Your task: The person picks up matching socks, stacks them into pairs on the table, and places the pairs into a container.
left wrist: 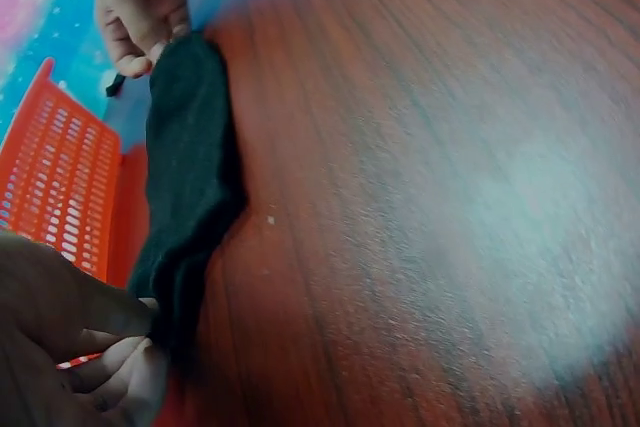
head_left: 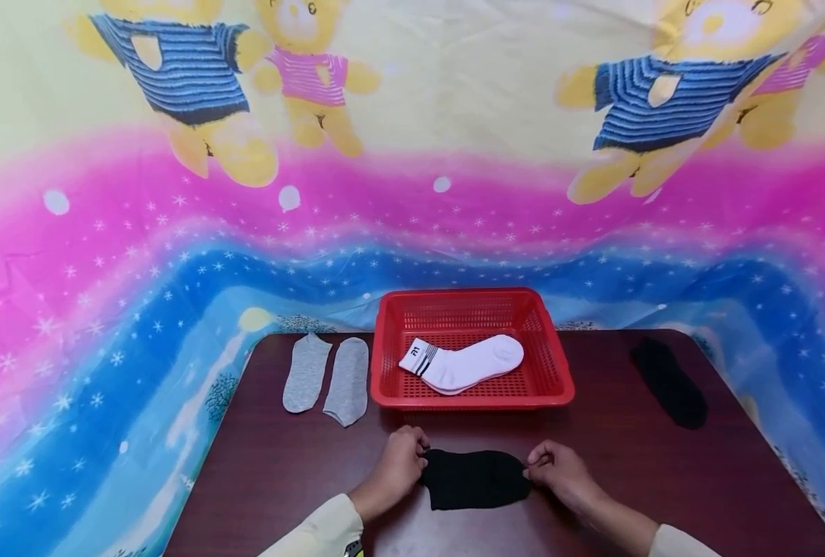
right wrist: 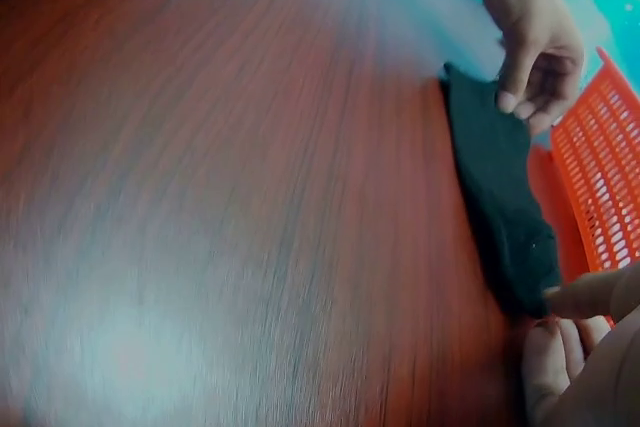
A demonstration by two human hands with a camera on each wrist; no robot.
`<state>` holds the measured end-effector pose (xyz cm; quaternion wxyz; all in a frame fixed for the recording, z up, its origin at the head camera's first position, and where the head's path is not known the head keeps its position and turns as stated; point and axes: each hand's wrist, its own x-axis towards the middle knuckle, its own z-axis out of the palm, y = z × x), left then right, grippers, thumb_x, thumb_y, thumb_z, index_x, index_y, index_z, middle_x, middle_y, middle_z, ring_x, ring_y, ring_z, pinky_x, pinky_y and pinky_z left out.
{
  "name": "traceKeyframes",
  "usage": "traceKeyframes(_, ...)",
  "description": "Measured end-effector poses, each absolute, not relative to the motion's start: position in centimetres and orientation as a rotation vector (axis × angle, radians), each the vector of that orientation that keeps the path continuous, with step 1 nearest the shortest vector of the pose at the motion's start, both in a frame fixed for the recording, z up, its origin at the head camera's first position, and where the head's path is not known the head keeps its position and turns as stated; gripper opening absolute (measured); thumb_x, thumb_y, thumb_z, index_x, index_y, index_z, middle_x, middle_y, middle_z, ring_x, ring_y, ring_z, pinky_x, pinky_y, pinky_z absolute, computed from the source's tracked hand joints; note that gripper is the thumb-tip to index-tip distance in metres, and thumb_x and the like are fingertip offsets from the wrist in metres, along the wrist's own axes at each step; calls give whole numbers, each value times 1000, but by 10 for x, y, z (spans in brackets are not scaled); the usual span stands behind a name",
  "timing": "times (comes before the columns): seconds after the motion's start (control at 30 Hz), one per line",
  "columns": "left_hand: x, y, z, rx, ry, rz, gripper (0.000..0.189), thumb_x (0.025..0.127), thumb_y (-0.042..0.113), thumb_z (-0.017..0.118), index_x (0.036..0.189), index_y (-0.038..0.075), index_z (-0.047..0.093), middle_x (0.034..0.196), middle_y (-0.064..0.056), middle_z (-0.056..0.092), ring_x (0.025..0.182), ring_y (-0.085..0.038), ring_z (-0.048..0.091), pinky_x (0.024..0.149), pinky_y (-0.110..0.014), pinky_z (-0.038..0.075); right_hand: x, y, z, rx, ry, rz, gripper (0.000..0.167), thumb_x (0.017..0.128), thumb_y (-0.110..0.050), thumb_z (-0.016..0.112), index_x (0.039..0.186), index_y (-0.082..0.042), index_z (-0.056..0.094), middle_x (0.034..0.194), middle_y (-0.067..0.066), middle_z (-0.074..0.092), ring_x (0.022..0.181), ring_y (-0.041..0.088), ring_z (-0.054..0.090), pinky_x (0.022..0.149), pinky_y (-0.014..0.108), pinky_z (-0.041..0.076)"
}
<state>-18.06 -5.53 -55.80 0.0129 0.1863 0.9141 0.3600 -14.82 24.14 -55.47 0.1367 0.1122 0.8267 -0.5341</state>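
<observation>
A black sock (head_left: pixel 478 480) is stretched sideways between both hands, in front of the red basket. My left hand (head_left: pixel 400 466) pinches its cuff end, and my right hand (head_left: pixel 558 472) pinches the toe end. In the left wrist view the sock (left wrist: pixel 190 157) runs from the near left fingers to the right hand (left wrist: pixel 145 7) at the top. The right wrist view shows the sock (right wrist: pixel 495 187) with the left hand (right wrist: pixel 535 47) at its far end. Inside the red basket (head_left: pixel 471 401) lies a pair of white socks (head_left: pixel 464 365) with black stripes at the cuff.
Two grey socks (head_left: pixel 306 375) lie side by side left of the basket. Another black sock (head_left: pixel 669 384) lies by the right edge of the dark wooden table (head_left: pixel 663 480). Behind it hangs a patterned cloth (head_left: pixel 440 209) with bears.
</observation>
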Motion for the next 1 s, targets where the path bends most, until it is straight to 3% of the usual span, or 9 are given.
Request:
traceKeyframes(0.23, -175, -53, -560, 750, 3011, 946, 20, 82, -6, 73, 96, 7, 68, 91, -2, 64, 86, -13, 61, 75, -25, 54, -146, 245, -558, -47, 2695, -1275, 19, 82, -1, 76, 92, -8, 62, 82, 0, 61, 72, 3, 54, 64, 21, 47)
traceKeyframes(0.5, -155, -60, -547, 1386, 2861, 570, 20, 95, 25, 71, 113, 17, 67, 105, 8, 59, 97, -7, 54, 86, -26, 50, -142, 251, -547, -951, 2895, -676, 31, 85, -22, 82, 113, -24, 67, 112, -15, 55, 100, 1, 51, 81, 27, 55)
traceKeyframes(0.63, -153, -62, -552, 1521, 2692, 410, 31, 97, 39, 69, 121, 20, 67, 111, 10, 59, 104, -5, 53, 93, -24, 49, -148, 253, -546, -1219, 2744, -503, 39, 90, -27, 77, 126, -26, 64, 127, -12, 56, 112, 5, 54, 90, 31, 57)
traceKeyframes(0.8, -158, -61, -557, 1588, 2666, 347, 32, 91, 36, 76, 117, 18, 68, 110, 9, 59, 104, -6, 53, 94, -21, 48, -154, 253, -551, -1373, 2609, -378, 43, 92, -23, 74, 132, -24, 60, 133, -6, 56, 115, 7, 55, 90, 31, 57)
traceKeyframes(1.0, -159, -61, -562, 1604, 2690, 256, 9, 93, 23, 73, 97, 20, 66, 102, 9, 57, 97, -6, 51, 80, -19, 46, -154, 251, -558, -1486, 2629, -285, 36, 94, -20, 73, 129, -22, 63, 128, -6, 58, 110, 6, 55, 85, 24, 57)
